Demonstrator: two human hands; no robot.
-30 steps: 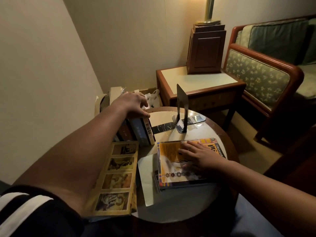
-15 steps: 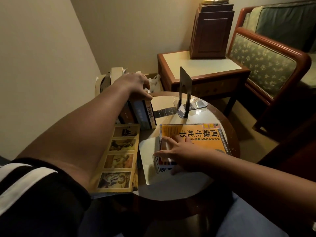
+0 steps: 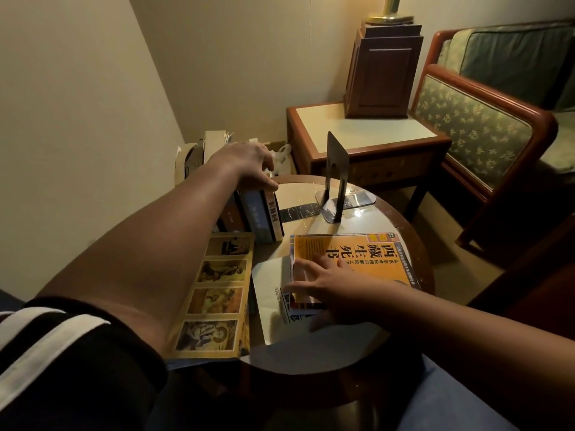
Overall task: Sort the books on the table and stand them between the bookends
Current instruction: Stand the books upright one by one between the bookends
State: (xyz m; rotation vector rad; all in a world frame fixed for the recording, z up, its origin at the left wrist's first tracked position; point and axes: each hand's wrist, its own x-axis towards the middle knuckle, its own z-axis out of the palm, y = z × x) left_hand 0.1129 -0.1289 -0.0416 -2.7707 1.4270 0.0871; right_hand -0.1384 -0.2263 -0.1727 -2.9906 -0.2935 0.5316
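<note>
The orange book [image 3: 357,259] is found lying flat atop a small stack on the table [image 3: 298,225], title up. Since a second ago the right hand [image 3: 323,284] has been shifted from the cover's middle to its near-left corner, fingers spread wide and flat; a lift is judged imminent. The standing books [image 3: 261,213] are held upright under the curled left hand [image 3: 249,163]. A gap is left up to the black bookend [image 3: 336,172] (a second bookend is not seen). A picture-cover book [image 3: 214,293] and a white sheet [image 3: 267,284] lie alongside, unsorted.
</note>
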